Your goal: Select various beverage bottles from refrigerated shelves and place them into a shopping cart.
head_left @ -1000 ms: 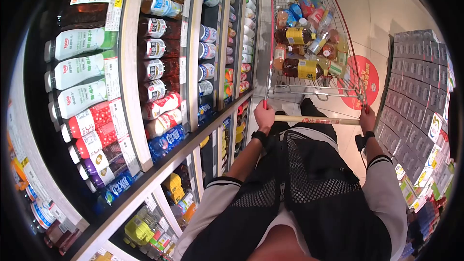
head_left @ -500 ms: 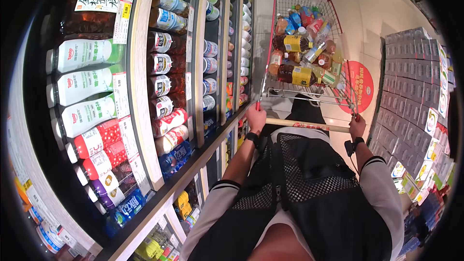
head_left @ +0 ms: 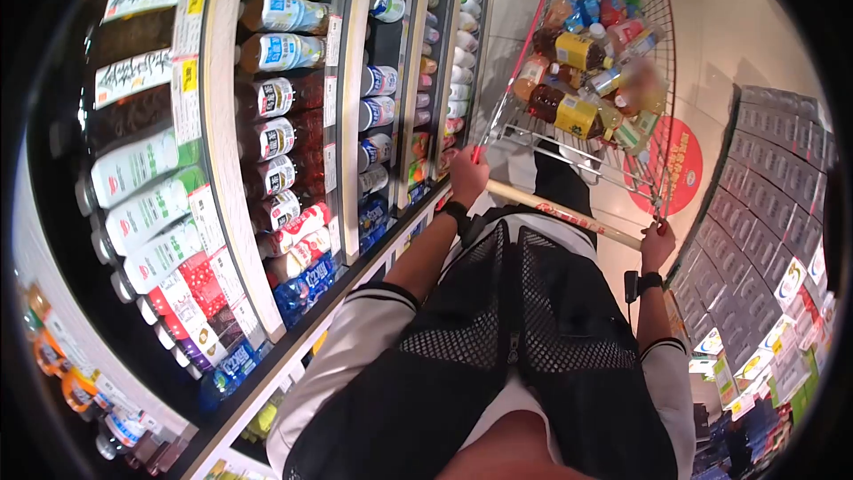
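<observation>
My left hand [head_left: 468, 175] is wrapped around the left end of a shopping cart's handle [head_left: 533, 201], near its red corner. At the right end, my right hand [head_left: 657, 246] grips the same bar by the other red corner piece. Ahead of the bar is the wire cart [head_left: 673, 44] with a red rim, standing at a slant. Several drink bottles lie piled in it, among them a dark bottle with a yellow label [head_left: 577, 116] and another yellow-labelled bottle [head_left: 579, 51]. Other bottles beneath the pile are partly hidden.
Close on the left runs a drinks shelf [head_left: 351, 124] with rows of bottles and price tags. Stacked grey cartons [head_left: 764, 178] line the right side. A round red floor sticker [head_left: 682, 164] lies beside the cart on the pale tiled floor [head_left: 711, 18].
The cart has shifted up and right in view and now slants, its handle dropping toward the right. Both hands have kept their hold. The shelf has slid left in view.
</observation>
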Demonstrator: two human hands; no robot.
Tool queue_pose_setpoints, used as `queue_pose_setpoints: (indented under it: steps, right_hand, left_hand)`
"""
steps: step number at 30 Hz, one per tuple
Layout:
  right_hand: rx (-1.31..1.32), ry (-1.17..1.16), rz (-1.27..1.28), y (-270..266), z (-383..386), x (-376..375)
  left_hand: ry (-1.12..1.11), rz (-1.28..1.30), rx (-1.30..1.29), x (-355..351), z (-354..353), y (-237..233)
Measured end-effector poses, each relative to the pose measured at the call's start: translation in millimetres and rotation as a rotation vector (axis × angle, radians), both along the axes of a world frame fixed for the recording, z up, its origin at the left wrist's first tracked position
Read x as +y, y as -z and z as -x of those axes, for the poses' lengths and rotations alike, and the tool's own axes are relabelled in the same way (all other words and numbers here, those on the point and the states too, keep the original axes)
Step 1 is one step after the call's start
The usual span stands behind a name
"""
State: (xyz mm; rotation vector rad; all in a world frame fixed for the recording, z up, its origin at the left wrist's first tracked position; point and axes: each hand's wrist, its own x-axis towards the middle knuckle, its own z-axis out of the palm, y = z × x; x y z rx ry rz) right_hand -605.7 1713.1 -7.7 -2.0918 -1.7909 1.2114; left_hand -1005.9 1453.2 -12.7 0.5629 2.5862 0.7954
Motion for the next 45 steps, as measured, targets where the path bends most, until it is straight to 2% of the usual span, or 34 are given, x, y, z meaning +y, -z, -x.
queue_pose_setpoints:
  steps: [2,4,5,7,8,10,11,13,14,15,16,17,18,19,20,22,23,24,25,26,28,30,32,34,35,37,39,42,44,45]
  right_hand:
    - [-0.04,0.041,-0.021,-10,14,11]
    - [-0.155,-0.062,-0.149,-6,15,22]
    - [-0.162,-0.06,-0.134,-6,19,26]
    - [-0.466,-0.086,-0.191,-30,47,37]
    - [-0.471,-0.1,-0.179,-28,46,43]
    - [-0.377,-0.294,-0.556,-30,50,54]
    - [-0.242,-0.246,-0.504,-29,58,60]
    - [-0.098,-0.471,-0.702,-43,107,77]
    - [0.061,-0.463,-0.711,-37,143,81]
    - [0.415,-0.359,-0.599,-23,182,80]
    - [0.273,-0.624,-0.65,-57,229,81]
    - [0.389,-0.698,-0.583,-52,270,78]
    - [0.524,-0.859,-0.638,-67,319,73]
    - [0.601,-0.952,-0.572,-75,362,66]
    - [0.653,-1.108,-0.521,-76,398,57]
    - [0.697,-1.346,-0.461,-64,464,25]
    - [0.684,-1.445,-0.347,-67,491,6]
    - [0.67,-1.54,-0.231,-71,518,-11]
    - [0.71,-1.554,-0.21,-65,541,-29]
    - [0.75,-1.565,-0.181,-57,558,-50]
    - [0.8,-1.506,-0.198,-53,583,-89]
    - [0.856,-1.459,-0.222,-43,602,-120]
    - [0.854,-1.478,-0.262,-29,618,-148]
    - [0.792,-1.525,-0.227,-28,624,-161]
    - [0.722,-1.516,-0.184,-29,627,-165]
    - [0.643,-1.505,-0.146,-23,633,-171]
    - [0.76,-1.312,0.003,-11,640,-177]
    - [0.826,-1.242,0.022,13,651,-185]
    - [0.882,-1.219,0.033,15,645,-181]
    - [0.986,-1.198,0.19,30,647,-187]
  left_hand:
    - [-0.001,-0.016,0.006,19,5,-7]
    - [0.018,0.052,-0.037,39,12,-18]
    - [0.006,0.053,-0.043,48,14,-18]
    - [-0.03,0.086,-0.099,63,19,-21]
    - [-0.041,0.099,-0.106,69,20,-22]
    - [-0.074,-0.002,-0.088,76,21,-16]
    - [-0.068,-0.016,-0.087,77,22,-10]
    - [-0.08,-0.01,-0.11,84,23,-8]
    - [-0.073,-0.007,-0.142,88,20,-9]
    - [-0.08,0.0,-0.136,91,18,-10]
    - [-0.072,-0.005,-0.139,94,16,-12]
    - [-0.066,-0.021,-0.173,97,15,-15]
    - [-0.058,-0.037,-0.206,100,14,-16]
    - [-0.009,-0.11,-0.157,96,12,-8]
    - [-0.154,-0.16,-0.422,94,8,0]
    - [-0.07,-0.245,-0.594,81,10,7]
    - [-0.078,-0.249,-0.598,74,11,3]
    - [-0.163,-0.405,-0.542,69,14,-4]
    - [-0.246,-0.556,-0.483,62,19,-11]
    - [-0.347,-0.573,-0.567,46,32,-19]
    - [-0.599,-0.581,-0.453,17,55,-34]
    - [-0.693,-0.52,-0.327,-16,75,-47]
    - [-0.707,-0.52,-0.348,-49,101,-40]
    - [-0.73,-0.487,-0.239,-57,119,-50]
    - [-0.789,-0.49,-0.386,-55,125,-60]
    - [-0.809,-0.486,-0.362,-42,135,-70]
    - [-0.825,-0.486,-0.337,-41,140,-68]
    - [-0.813,-0.513,-0.381,-50,149,-51]
    - [-0.88,-0.553,-0.492,-57,158,-52]
    - [-0.996,-0.557,-0.585,-58,163,-55]
